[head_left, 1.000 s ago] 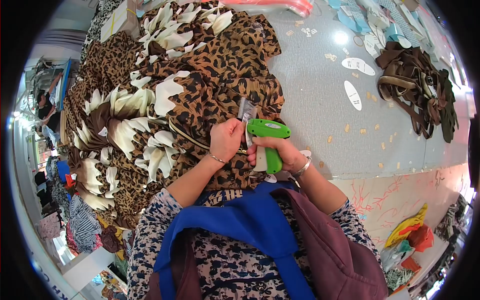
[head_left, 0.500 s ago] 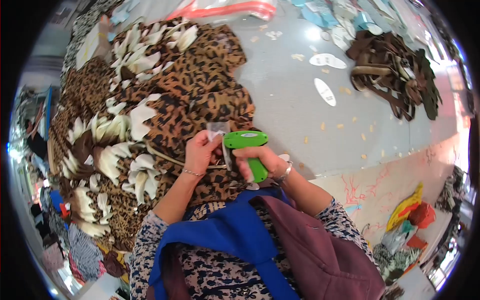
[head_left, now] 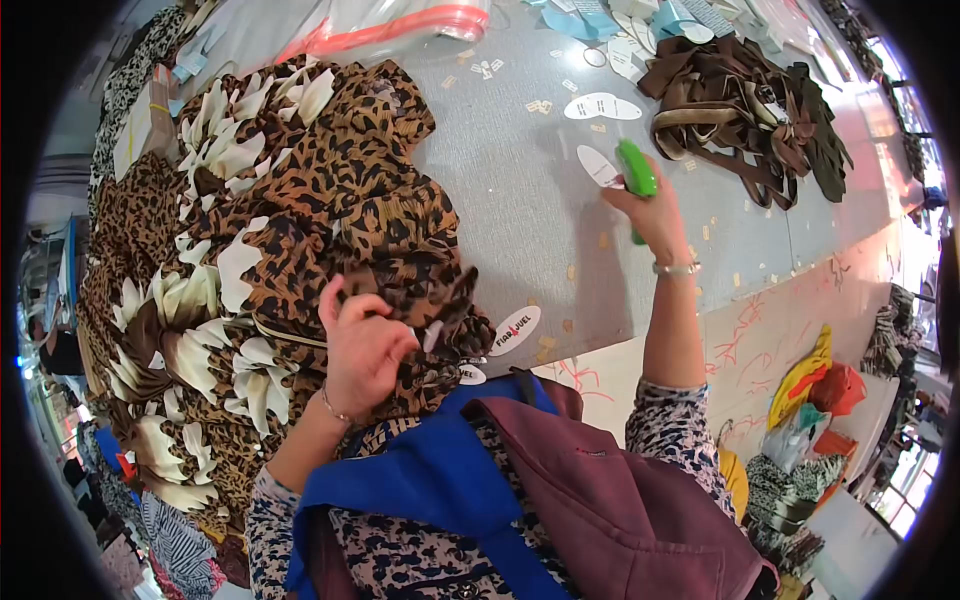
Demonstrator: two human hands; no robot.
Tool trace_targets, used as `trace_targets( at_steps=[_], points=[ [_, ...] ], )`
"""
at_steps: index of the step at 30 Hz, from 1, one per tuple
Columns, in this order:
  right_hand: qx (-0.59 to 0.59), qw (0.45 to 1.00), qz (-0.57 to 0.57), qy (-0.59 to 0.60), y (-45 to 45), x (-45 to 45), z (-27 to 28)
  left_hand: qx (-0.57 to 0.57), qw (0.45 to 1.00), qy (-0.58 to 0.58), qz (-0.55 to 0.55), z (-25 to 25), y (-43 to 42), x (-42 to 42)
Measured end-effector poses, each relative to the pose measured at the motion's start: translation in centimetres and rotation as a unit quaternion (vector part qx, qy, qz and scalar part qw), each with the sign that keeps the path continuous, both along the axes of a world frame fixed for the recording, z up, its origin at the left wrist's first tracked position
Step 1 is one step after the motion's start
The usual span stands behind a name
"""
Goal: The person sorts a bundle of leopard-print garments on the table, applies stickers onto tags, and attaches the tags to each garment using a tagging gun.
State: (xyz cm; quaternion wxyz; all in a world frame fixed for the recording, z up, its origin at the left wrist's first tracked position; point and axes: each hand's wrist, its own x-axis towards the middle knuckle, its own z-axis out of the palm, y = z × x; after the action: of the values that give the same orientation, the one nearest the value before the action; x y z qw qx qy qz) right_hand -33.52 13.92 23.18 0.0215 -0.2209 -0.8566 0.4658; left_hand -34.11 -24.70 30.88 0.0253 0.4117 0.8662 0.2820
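My right hand [head_left: 652, 215] is wrapped round a green tagging gun [head_left: 636, 168], raised over the grey table near a white oval tag [head_left: 598, 166]. My left hand [head_left: 365, 345] is over the leopard-print garment [head_left: 380, 220] with white flower patterns; its fingers are curled beside a blurred fold of the fabric, and what they hold, if anything, is too smeared to name. Another oval tag [head_left: 516, 331], with printed lettering, lies at the garment's right edge. Part of one more tag [head_left: 471, 375] shows below it.
Brown straps or fabric strips [head_left: 735, 115] lie in a heap at the upper right. Oval and blue tags [head_left: 580, 20] are scattered at the back. A clear plastic bag with a red edge [head_left: 400, 28] is at the top. Small paper bits dot the grey table [head_left: 500, 190].
My right hand has moved right and up with the green gun, away from my left hand. My left hand has shifted left and down. The lettered oval tag now shows at the garment's edge.
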Motion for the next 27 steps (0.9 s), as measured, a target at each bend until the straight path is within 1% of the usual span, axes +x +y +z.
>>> trace_targets(
  at_steps=[1, 2, 3, 4, 5, 6, 9, 10, 12, 14, 16, 17, 18, 19, 21, 22, 23, 24, 25, 27],
  points=[
    [0.111, 0.993, 0.006, 0.028, 0.5, -0.7, -1.4, 0.008, 0.998, -0.057, -0.004, 0.5, 0.0, 0.1],
    [0.221, 0.974, 0.013, 0.055, 0.7, -1.2, -2.7, 0.015, 0.993, -0.114, -0.006, 1.0, 0.1, 0.1],
    [0.265, 0.963, 0.026, 0.049, 0.6, -1.5, -3.9, 0.023, 0.985, -0.17, -0.004, 1.6, 0.1, 0.2],
    [0.308, 0.95, 0.039, 0.042, 0.4, -1.8, -5.2, 0.059, 0.938, -0.336, 0.057, 1.9, -0.5, 0.7],
    [0.35, 0.935, 0.053, 0.037, 0.0, -2.3, -5.6, 0.095, 0.858, -0.491, 0.118, 2.1, -1.0, 1.0],
    [0.325, 0.944, 0.047, 0.041, -0.4, -2.5, -5.9, 0.139, 0.82, -0.548, 0.09, 1.8, -1.9, 0.9],
    [0.283, 0.958, 0.038, 0.026, -1.3, -2.8, -6.2, 0.217, 0.683, -0.684, 0.137, 2.5, -2.9, 1.3],
    [0.277, 0.96, 0.042, 0.024, -1.5, -2.9, -6.2, 0.204, 0.682, -0.687, 0.145, 1.8, -3.2, 1.8],
    [0.269, 0.962, 0.047, 0.019, -1.9, -2.9, -5.6, 0.174, 0.703, -0.672, 0.157, -0.7, -3.3, 2.9],
    [0.255, 0.965, 0.028, 0.047, -2.7, -2.7, -5.0, 0.162, 0.73, -0.638, 0.185, -3.3, -2.5, 3.8],
    [0.245, 0.967, 0.016, 0.061, -3.2, -2.6, -4.6, 0.066, 0.828, -0.539, 0.143, -4.2, -2.0, 4.2],
    [0.24, 0.969, 0.016, 0.062, -3.4, -2.5, -4.7, 0.018, 0.867, -0.484, 0.117, -4.2, -1.3, 4.1],
    [0.235, 0.97, 0.016, 0.062, -3.4, -2.2, -4.9, 0.023, 0.9, -0.427, 0.079, -4.1, -0.8, 4.0],
    [0.213, 0.973, 0.011, 0.085, -3.3, -2.0, -4.9, 0.005, 0.931, -0.362, 0.041, -3.9, -0.5, 3.6],
    [0.165, 0.977, 0.008, 0.136, -3.9, -2.0, -3.7, -0.031, 0.974, -0.221, -0.028, -3.3, 0.1, 2.4],
    [0.063, 0.995, 0.003, 0.081, -4.0, -1.6, -2.8, -0.038, 0.982, -0.183, -0.024, -2.9, 0.4, 1.7],
    [-0.057, 0.996, -0.013, 0.062, -4.7, -1.3, -1.4, -0.024, 0.988, -0.149, -0.011, -2.4, 0.9, 0.9],
    [-0.176, 0.983, -0.028, 0.041, -5.6, -0.9, -0.4, -0.012, 0.993, -0.116, 0.004, -1.9, 1.6, 0.2],
    [-0.294, 0.955, -0.041, 0.018, -6.7, -0.5, 0.2, -0.001, 0.996, -0.084, 0.021, -1.5, 2.2, -0.3],
    [-0.438, 0.898, -0.035, 0.016, -9.4, 0.3, 0.4, 0.066, 0.971, -0.203, 0.104, -1.3, 3.6, -1.0]
  ],
)
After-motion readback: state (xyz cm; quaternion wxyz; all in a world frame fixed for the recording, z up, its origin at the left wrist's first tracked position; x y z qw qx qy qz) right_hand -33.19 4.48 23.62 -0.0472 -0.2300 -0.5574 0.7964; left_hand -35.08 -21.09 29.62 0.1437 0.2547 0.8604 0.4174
